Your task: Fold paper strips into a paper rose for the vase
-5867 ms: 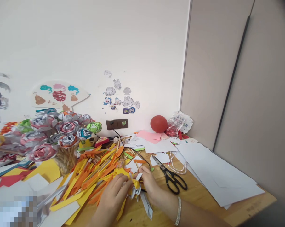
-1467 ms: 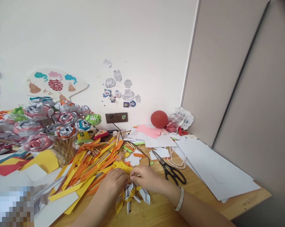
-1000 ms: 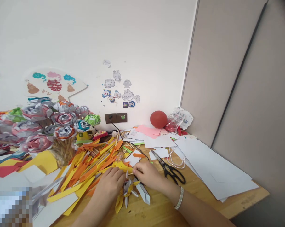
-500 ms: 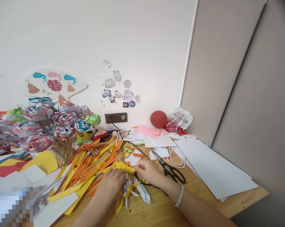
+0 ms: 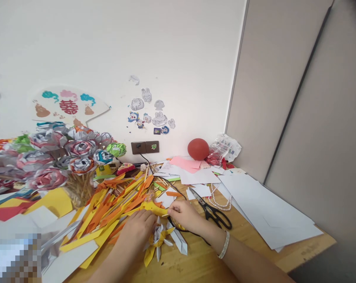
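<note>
My left hand [image 5: 141, 225] is closed, its fingers bent down beside a half-made paper flower [image 5: 158, 237] of white and yellow folded pieces. Whatever lies under those fingertips is hidden. My right hand [image 5: 185, 214] pinches a thin pale stick [image 5: 165, 215], whose tip shows at the fingertips. Just behind both hands lies a yellow tool [image 5: 155, 207] with small dark dots, which looks like a hot glue gun. A folded white paper piece [image 5: 178, 239] rests under the right wrist.
Black-handled scissors [image 5: 214, 214] lie right of my right hand, near a bead string [image 5: 220, 204] and white sheets [image 5: 263, 208]. Orange and yellow paper strips [image 5: 113, 204] pile up on the left, before paper flowers [image 5: 80, 147]. A black cord [image 5: 167, 181] crosses the table.
My left hand has shifted very slightly. The right hand stays almost in place, with the stick tip showing a little more clearly.
</note>
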`<state>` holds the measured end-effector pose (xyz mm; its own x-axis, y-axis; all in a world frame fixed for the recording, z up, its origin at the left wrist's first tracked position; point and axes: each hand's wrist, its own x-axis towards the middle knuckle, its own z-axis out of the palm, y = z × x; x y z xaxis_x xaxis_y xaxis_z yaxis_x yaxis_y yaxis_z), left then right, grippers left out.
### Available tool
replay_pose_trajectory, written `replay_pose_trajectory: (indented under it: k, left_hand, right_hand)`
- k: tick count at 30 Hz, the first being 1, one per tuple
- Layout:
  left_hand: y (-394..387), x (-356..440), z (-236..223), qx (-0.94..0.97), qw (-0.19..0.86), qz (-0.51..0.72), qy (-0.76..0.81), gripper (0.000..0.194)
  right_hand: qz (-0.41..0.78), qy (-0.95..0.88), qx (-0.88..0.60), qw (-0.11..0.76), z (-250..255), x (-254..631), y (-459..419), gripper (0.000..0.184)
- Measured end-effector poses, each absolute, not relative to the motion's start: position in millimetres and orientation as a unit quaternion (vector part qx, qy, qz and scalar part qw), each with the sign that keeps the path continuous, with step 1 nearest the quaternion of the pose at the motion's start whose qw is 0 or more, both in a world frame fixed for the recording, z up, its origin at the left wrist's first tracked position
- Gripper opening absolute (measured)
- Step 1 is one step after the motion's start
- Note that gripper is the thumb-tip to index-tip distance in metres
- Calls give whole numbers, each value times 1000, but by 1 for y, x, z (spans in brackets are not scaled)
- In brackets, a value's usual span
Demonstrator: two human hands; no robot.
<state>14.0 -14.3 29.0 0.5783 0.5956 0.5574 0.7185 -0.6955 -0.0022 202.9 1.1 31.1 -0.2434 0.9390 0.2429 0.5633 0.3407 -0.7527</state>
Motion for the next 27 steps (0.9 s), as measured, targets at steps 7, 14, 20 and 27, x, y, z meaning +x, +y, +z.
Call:
replay_pose_trajectory:
  k: [7, 14, 20, 27]
  left_hand:
    - [-16, 16, 31, -881, 143, -243, -381, 24]
    - [-13, 13, 28, -879, 147, -252, -377, 22]
    - [-12, 13, 29, -882, 160, -265, -355, 24]
    - [-16, 15, 32, -885, 142, -270, -353, 22]
  right_hand:
    - [281, -740, -501, 350, 28, 205, 4, 15]
    - [319, -749, -445, 374, 16, 197, 1, 13]
    - [317, -746, -442, 384, 17, 196, -3, 14]
    - [339, -747, -415, 394, 15, 195, -3, 13]
